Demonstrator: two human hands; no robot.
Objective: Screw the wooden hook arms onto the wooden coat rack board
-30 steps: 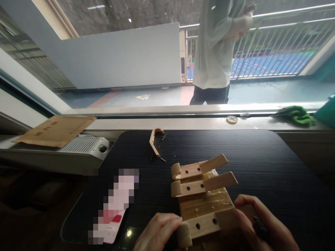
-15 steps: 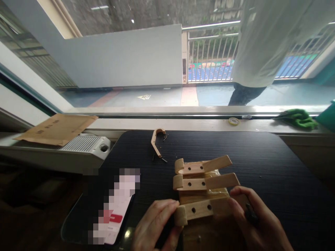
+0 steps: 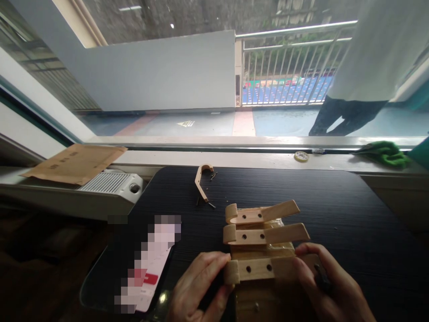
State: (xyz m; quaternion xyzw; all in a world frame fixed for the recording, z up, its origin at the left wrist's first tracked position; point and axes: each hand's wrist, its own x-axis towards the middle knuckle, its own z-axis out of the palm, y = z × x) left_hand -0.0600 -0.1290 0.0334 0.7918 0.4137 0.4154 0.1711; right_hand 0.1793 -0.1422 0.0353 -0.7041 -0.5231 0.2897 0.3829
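Observation:
The nearest wooden hook (image 3: 258,270) lies across a tape-wrapped wooden board (image 3: 253,293), two dark screw holes showing in its flat middle. The fingertips of my left hand (image 3: 201,284) close on its curled end. My right hand (image 3: 330,279) grips its other end between thumb and fingers. A small dark tool (image 3: 322,278), its kind unclear, also rests in my right hand. Farther up the board sit a middle wooden hook (image 3: 253,237) and a far wooden hook (image 3: 253,217), each with two dark spots in the flat part.
A loose wooden hook (image 3: 198,183) lies at the table's back with several screws (image 3: 213,176) around it. A phone (image 3: 152,268) is at left. On the sill are a tape roll (image 3: 301,156), a green cloth (image 3: 384,154) and a brown envelope (image 3: 75,163). Outside stands a person (image 3: 372,67).
The near hook's right end has tilted up slightly, so it lies straighter across the board. Both hands keep their hold. The person outside has moved right.

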